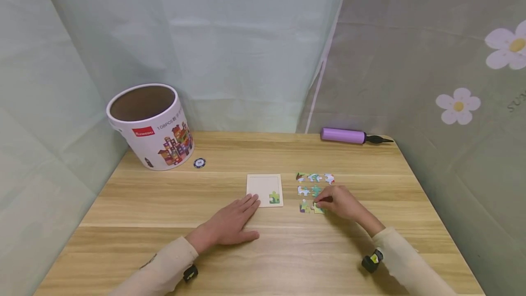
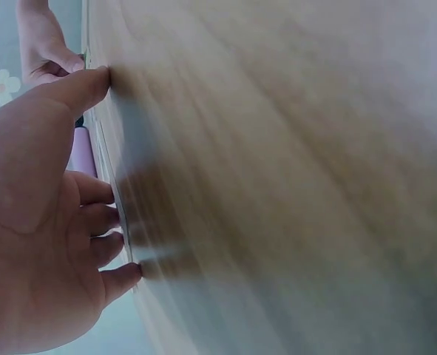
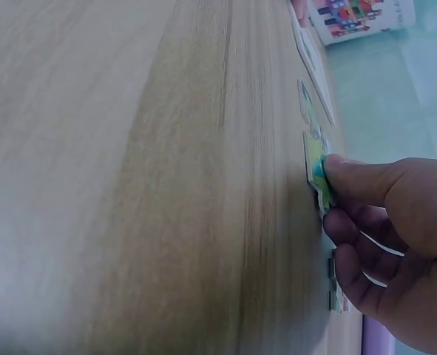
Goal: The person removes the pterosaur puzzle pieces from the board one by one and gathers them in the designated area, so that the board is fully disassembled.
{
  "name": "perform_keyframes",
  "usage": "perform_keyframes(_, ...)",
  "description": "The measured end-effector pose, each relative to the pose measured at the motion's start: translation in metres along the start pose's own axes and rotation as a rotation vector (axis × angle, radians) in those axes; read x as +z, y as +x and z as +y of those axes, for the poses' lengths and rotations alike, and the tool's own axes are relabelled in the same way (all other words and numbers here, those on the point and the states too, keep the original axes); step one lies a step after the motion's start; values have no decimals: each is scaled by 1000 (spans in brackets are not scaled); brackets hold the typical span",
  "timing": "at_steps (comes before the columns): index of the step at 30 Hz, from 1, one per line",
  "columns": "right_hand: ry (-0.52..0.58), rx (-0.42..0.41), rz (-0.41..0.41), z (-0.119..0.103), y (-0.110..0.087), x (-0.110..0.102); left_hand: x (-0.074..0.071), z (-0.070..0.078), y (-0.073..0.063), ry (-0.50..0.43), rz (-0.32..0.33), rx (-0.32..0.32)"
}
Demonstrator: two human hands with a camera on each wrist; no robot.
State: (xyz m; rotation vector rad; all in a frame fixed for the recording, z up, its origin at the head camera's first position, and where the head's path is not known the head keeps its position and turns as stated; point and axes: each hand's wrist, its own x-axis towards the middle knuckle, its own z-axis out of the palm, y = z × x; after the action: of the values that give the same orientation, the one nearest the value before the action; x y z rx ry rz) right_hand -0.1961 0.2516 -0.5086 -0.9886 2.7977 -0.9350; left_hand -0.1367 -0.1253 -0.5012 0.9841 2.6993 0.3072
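My left hand (image 1: 232,222) lies with its fingers stretched out, the fingertips at the lower left corner of a square wooden puzzle board (image 1: 259,186). One green jigsaw piece (image 1: 274,197) sits in the board's lower right corner. To the right of the board, my right hand (image 1: 342,202) pinches a yellow-green jigsaw piece (image 3: 316,166) between thumb and fingers, close over the table. Several loose pieces are laid out in rows around it, among them a purple and green piece (image 1: 304,206) and a white and blue piece (image 1: 303,190). The right hand partly covers this group.
A white toy-block bucket (image 1: 152,127) stands at the back left of the wooden table (image 1: 164,204), with a round chip (image 1: 199,163) beside it. At the back right lies a purple hand pump (image 1: 343,135) with a black nozzle. Cloth curtains (image 1: 246,49) hang behind the table.
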Motion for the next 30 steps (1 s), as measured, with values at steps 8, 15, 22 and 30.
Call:
perform_keyframes(8,-3,64,-23,-5,7,-7,2,0,1,4,8,0)
perform_keyframes(15,14,54,5,-18,24,-15,3,-1,1,8,8,3)
perform_keyframes(22,77,68,0,-32,43,-7,1,-1,1,-20,3,5)
perform_keyframes(30,118,38,-16,-45,63,18,0,-2,0,-52,8,7)
